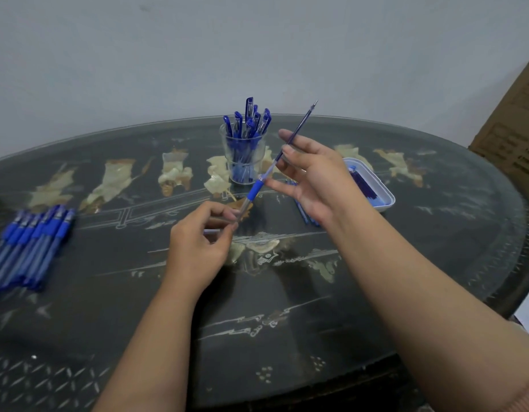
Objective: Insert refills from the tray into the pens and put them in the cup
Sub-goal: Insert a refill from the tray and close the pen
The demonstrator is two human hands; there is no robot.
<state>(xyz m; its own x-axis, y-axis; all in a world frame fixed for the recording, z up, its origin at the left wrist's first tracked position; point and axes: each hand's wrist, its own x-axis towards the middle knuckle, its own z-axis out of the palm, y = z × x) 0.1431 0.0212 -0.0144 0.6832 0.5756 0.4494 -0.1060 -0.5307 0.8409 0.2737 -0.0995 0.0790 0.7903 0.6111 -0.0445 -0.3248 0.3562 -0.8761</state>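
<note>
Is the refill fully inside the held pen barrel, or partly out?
Partly out: most of the thin blue refill projects beyond the clear, blue-gripped pen barrel, pinched by the right hand.

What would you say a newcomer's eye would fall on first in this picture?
Most likely the hands at the centre: the left hand grips a pen barrel while the right hand pinches a refill sticking out of it. Behind them stands a clear cup full of blue pens, with a row of pens at the far left and a white tray on the right.
</note>
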